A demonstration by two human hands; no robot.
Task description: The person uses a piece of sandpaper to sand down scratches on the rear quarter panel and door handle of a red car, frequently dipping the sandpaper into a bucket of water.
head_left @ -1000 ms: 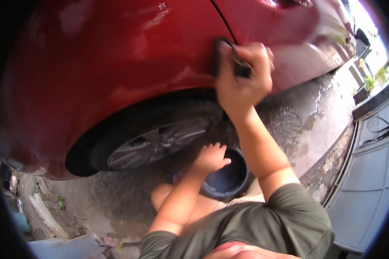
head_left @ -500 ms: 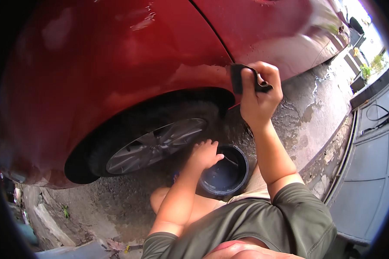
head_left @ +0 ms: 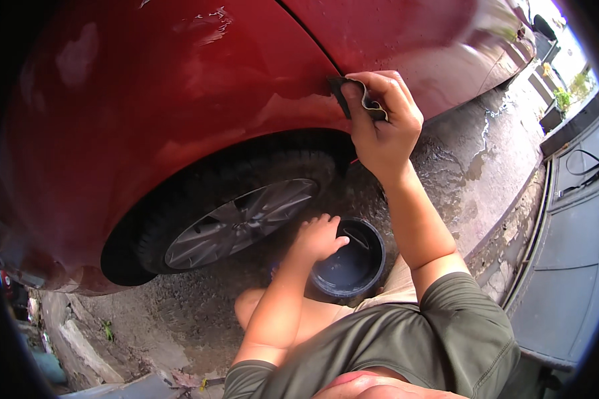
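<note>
The right hand (head_left: 383, 123) is raised to the lower edge of a red car's body panel (head_left: 180, 113), fingers curled and pinched tight on a small folded dark pad (head_left: 353, 96) — it looks like a scrap of abrasive sheet or cloth, pressed against the paint just beside a panel seam. Thin and soft, the pad should weigh almost nothing and bend to the panel's curve; judged from the wet ground, it may be slick, so a firm pinch across the fold, fingertips flat behind it, seems the surest hold. The left hand (head_left: 316, 238) rests lower down, fingers loosely curled over the rim of a dark round bucket (head_left: 373, 266) — it grips nothing that can be made out. The bucket stands on damp, rough concrete (head_left: 472, 166) just beside the front wheel (head_left: 236, 223), near the person's bent knee. Counted: one pad, one bucket, one wheel in view, two hands. A grey gate (head_left: 566, 266) runs along the right.
</note>
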